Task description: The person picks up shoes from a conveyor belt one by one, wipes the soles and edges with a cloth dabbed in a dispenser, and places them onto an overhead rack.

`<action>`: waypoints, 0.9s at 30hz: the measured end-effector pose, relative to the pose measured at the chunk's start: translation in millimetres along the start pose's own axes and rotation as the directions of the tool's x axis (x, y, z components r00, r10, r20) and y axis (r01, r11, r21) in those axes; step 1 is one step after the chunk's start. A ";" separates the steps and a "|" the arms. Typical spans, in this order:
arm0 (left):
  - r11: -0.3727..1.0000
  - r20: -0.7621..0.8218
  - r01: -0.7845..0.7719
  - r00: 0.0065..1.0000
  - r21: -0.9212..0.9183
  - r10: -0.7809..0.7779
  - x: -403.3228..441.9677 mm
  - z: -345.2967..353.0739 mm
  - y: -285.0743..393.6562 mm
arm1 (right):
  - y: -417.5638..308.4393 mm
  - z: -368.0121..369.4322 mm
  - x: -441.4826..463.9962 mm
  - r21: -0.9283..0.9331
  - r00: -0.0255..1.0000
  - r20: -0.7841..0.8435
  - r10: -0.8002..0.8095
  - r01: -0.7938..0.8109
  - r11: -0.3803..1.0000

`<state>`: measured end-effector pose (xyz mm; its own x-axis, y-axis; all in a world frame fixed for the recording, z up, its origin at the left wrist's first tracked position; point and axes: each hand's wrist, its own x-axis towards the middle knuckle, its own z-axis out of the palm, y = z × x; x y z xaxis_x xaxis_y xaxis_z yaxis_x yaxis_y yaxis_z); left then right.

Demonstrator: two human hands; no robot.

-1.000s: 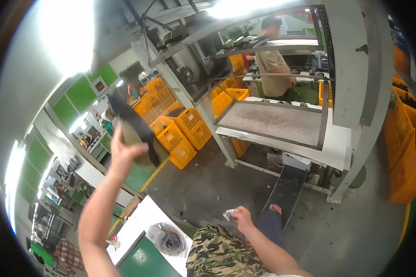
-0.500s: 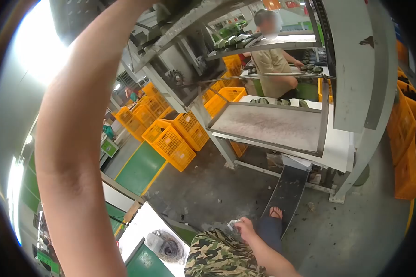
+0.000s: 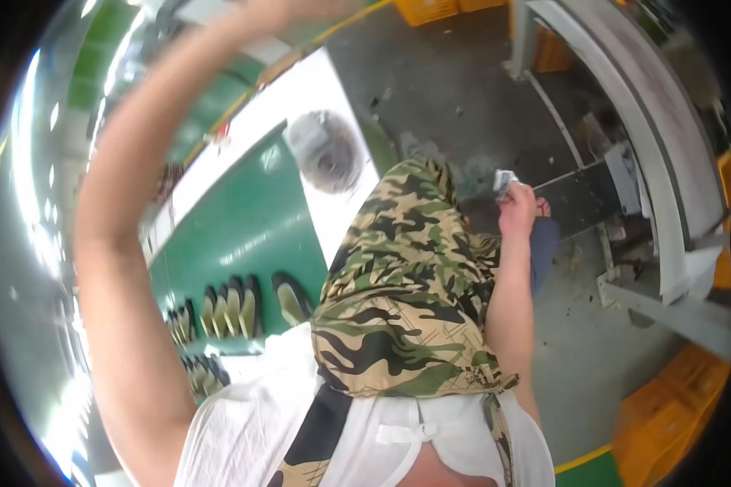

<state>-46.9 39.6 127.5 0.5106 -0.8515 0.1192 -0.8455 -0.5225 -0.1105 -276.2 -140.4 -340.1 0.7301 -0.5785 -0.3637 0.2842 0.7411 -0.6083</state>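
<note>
My left arm is raised across the left of the head view, and my left hand [image 3: 313,10] is smeared by motion at the top edge, its fingers unclear. Low beside my right thigh, my right hand [image 3: 518,213] is closed on a small crumpled whitish piece [image 3: 505,180], whose material I cannot make out. A camouflage apron [image 3: 406,284] covers my lap. A round, translucent plastic-looking bundle [image 3: 326,152] lies on the white tabletop [image 3: 256,114] to the left of my lap.
Dark shoe soles with olive insides [image 3: 231,307] stand in rows on the green work surface [image 3: 252,219] at left. A grey metal machine frame [image 3: 642,138] curves along the right. Orange crates [image 3: 666,414] sit at the lower right.
The view has swung down from the machine, crates and co-worker to my lap and the green surface. My right hand still holds the whitish piece; my left arm stays raised.
</note>
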 end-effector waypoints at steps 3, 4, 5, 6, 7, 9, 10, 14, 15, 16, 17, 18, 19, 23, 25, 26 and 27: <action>0.921 0.524 0.387 0.773 0.055 -0.356 -197.2 153.4 -114.2 | 0.6 4.6 8.3 -0.079 0.997 -0.044 0.069 -0.072 0.994; 0.932 0.625 0.341 0.704 0.121 -0.338 -289.1 207.0 -152.5 | 4.9 14.4 7.7 -0.147 0.995 -0.016 0.094 -0.096 0.985; 0.824 0.693 0.518 0.509 0.228 -0.511 -377.6 248.1 -159.1 | 7.0 24.8 8.8 -0.208 0.993 0.011 0.118 -0.114 0.972; 0.753 0.728 0.617 0.405 0.229 -0.553 -443.8 260.6 -145.1 | 11.2 38.8 11.8 -0.291 0.987 0.047 0.151 -0.131 0.948; 0.653 0.768 0.706 0.248 0.274 -0.590 -518.7 293.1 -138.0 | 20.6 55.8 13.8 -0.397 0.986 0.088 0.139 -0.093 0.913; 0.265 0.787 0.934 -0.027 0.239 -0.617 -576.4 282.2 -77.4 | 36.8 99.4 16.1 -0.579 0.978 0.178 0.106 0.017 0.815; 0.071 0.813 0.981 -0.109 0.182 -0.573 -595.1 296.7 -51.5 | 43.5 139.2 2.6 -0.583 0.965 0.247 0.087 0.076 0.809; -0.467 0.778 0.884 -0.301 0.011 -0.551 -640.6 359.1 33.9 | 104.1 233.4 -10.9 -0.803 0.841 0.497 0.214 0.353 0.480; -0.520 0.743 0.853 -0.323 -0.039 -0.586 -637.5 374.2 42.5 | 128.9 244.0 -7.9 -0.707 0.722 0.688 0.076 0.643 0.294; -0.462 0.709 0.882 -0.384 0.092 -0.592 -620.8 370.8 39.5 | 143.8 263.6 -14.8 -0.642 0.637 0.765 0.099 0.740 0.201; -0.454 0.724 0.888 -0.358 0.071 -0.589 -620.4 367.2 36.3 | 161.4 274.7 -17.4 -0.571 0.563 0.821 0.100 0.812 0.121; -0.446 0.738 0.894 -0.334 0.050 -0.587 -626.9 363.2 33.1 | 174.2 285.9 -21.7 -0.457 0.452 0.888 0.087 0.888 0.048; -0.436 0.748 0.900 -0.309 0.029 -0.588 -626.6 353.2 27.5 | 184.2 292.9 -24.8 -0.427 0.425 0.896 0.127 0.904 -0.013; -0.002 0.652 1.000 -0.013 0.017 -0.758 -639.5 352.2 -25.1 | 222.0 304.7 -24.1 -0.303 0.339 0.909 0.242 0.937 -0.175; 0.099 0.642 0.991 0.018 0.090 -0.767 -634.9 357.7 -53.6 | 230.7 309.6 -26.9 -0.262 0.320 0.908 0.269 0.937 -0.231; 0.153 0.635 0.982 0.049 0.110 -0.771 -637.5 365.2 -63.9 | 233.1 311.0 -28.6 -0.260 0.331 0.896 0.295 0.931 -0.257; 0.208 0.626 0.969 0.082 0.131 -0.775 -638.5 371.0 -76.2 | 237.1 311.4 -28.4 -0.258 0.344 0.884 0.317 0.924 -0.282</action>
<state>-250.5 606.6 -306.2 0.7951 0.3075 -0.5227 0.3397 -0.9398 -0.0363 -36.0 157.8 -254.3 0.8903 0.3373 0.3059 0.4341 -0.8317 -0.3463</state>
